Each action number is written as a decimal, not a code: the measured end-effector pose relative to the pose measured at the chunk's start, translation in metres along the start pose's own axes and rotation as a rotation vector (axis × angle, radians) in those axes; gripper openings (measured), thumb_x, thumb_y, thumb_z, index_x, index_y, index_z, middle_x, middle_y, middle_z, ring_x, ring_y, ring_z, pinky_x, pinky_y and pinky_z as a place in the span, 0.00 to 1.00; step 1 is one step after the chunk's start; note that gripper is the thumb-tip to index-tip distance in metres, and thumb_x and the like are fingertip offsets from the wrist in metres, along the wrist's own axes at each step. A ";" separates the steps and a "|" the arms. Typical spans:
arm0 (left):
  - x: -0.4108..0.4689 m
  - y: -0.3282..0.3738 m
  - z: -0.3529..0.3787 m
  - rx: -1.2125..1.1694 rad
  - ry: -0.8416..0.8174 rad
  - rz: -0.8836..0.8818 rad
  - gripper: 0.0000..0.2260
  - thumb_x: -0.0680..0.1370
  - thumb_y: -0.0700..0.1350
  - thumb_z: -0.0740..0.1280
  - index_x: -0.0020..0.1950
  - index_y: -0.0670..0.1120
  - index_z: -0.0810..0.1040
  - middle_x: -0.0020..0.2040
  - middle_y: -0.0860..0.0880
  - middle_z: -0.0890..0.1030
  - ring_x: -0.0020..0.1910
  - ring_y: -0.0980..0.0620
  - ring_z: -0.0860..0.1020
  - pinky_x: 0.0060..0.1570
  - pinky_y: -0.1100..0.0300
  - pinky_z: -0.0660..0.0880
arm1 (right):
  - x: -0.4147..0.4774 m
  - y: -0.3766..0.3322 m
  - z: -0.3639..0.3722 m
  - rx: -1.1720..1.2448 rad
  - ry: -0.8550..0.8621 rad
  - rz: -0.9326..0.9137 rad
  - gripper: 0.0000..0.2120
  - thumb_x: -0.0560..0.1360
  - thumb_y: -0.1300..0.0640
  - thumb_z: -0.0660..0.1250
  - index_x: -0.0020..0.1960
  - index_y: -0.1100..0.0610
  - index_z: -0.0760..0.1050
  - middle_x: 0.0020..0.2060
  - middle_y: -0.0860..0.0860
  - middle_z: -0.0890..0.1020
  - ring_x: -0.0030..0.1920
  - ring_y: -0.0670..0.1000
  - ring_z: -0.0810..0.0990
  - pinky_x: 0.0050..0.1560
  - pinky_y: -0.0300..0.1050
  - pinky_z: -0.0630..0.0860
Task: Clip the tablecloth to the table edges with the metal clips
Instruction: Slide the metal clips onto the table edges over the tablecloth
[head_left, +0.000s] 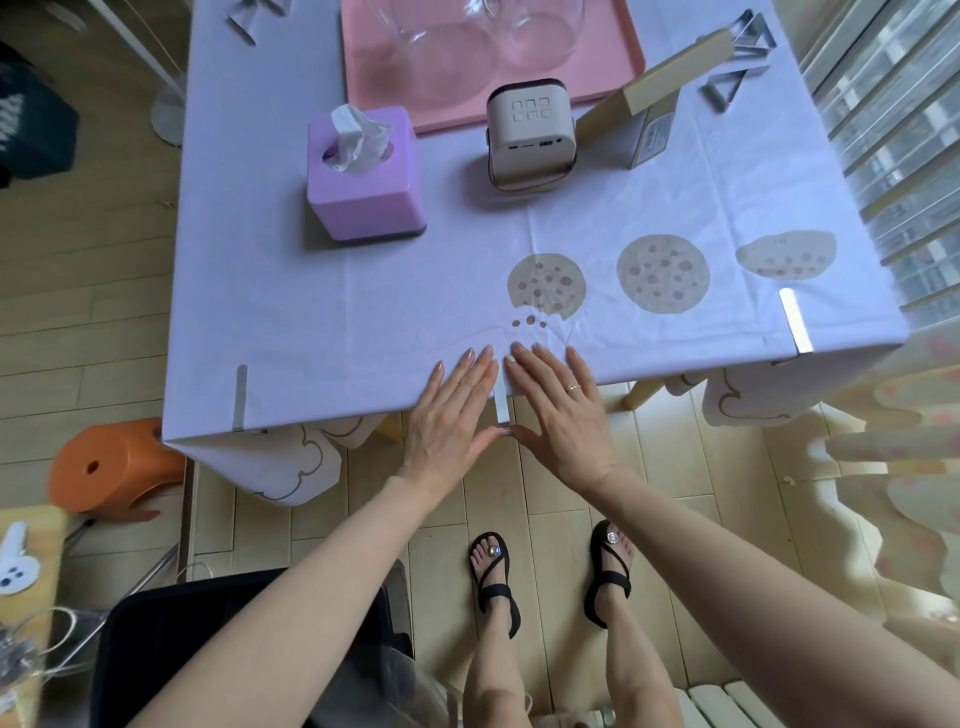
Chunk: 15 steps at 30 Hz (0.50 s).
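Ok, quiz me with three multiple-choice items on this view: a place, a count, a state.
1. The purple tissue box stands: A left of the white device; B on a tray; C on the floor.
2. Clips on the near edge: A one; B three; C five.
3. The left hand and right hand are: A flat on the tablecloth; B gripping a clip; C raised.
Answers: 1 A, the device is on its right. 2 B, left clip, middle clip, right clip. 3 A, fingers straight beside the middle clip.

Tablecloth (291, 312): lavender, brown speckled cookie prints. Tissue box (363, 182): purple. Tray (597, 78): pink. Stool (111, 467): orange.
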<state>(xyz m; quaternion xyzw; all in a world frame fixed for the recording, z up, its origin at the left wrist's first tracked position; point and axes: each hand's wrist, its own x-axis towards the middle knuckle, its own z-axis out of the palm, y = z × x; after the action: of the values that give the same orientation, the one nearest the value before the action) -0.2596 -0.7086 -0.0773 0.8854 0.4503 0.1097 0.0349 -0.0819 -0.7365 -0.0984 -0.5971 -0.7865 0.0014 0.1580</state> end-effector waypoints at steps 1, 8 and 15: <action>0.000 0.001 0.001 0.006 0.007 -0.008 0.33 0.70 0.54 0.70 0.71 0.41 0.68 0.71 0.46 0.68 0.71 0.48 0.66 0.69 0.47 0.64 | 0.000 0.000 0.000 0.003 0.008 0.011 0.32 0.74 0.41 0.64 0.71 0.58 0.66 0.72 0.52 0.67 0.72 0.53 0.65 0.72 0.58 0.57; 0.002 0.004 0.005 0.014 0.045 -0.046 0.31 0.68 0.48 0.76 0.68 0.42 0.72 0.69 0.48 0.72 0.68 0.49 0.70 0.67 0.49 0.69 | 0.007 -0.003 0.004 0.008 0.088 0.069 0.26 0.72 0.44 0.67 0.65 0.57 0.73 0.66 0.51 0.75 0.65 0.52 0.70 0.68 0.55 0.61; 0.007 0.008 0.005 -0.019 0.097 -0.082 0.28 0.66 0.43 0.77 0.65 0.44 0.76 0.65 0.48 0.76 0.63 0.49 0.76 0.61 0.49 0.74 | 0.011 -0.008 0.006 0.000 0.149 0.104 0.21 0.73 0.46 0.65 0.62 0.54 0.75 0.61 0.51 0.77 0.60 0.51 0.71 0.65 0.54 0.63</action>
<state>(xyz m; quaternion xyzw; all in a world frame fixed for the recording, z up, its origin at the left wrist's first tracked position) -0.2479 -0.7070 -0.0800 0.8595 0.4864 0.1552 0.0260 -0.0931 -0.7275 -0.0997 -0.6355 -0.7405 -0.0349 0.2159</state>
